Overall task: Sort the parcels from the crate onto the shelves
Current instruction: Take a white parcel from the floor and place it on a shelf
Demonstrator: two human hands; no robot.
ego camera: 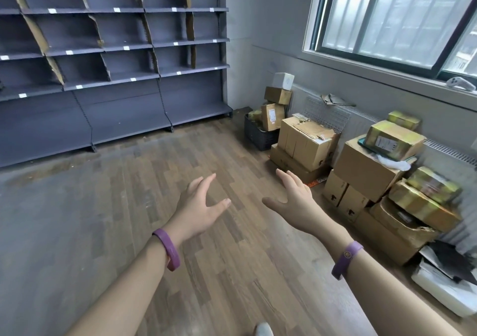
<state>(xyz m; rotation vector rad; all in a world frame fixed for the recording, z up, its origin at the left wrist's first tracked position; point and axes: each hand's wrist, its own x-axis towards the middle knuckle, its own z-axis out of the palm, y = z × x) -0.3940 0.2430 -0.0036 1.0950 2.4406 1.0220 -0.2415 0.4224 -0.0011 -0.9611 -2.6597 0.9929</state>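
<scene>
Head view. We note both hands out over the wood floor [206, 142] at lower centre, holding nothing. Left hand [198, 206]: fingers spread and loosely fanned. Right hand [294, 201]: likewise spread, fingers straight. Black crate [258, 137] sits right of centre by the wall, with parcels [272, 116] stacked in it. Grey shelves [116, 46] fill the upper left. Cartons [307, 142] are piled along the right, below the window [387, 18].

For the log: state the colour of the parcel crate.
The crate is black, clearest in the head view.
</scene>
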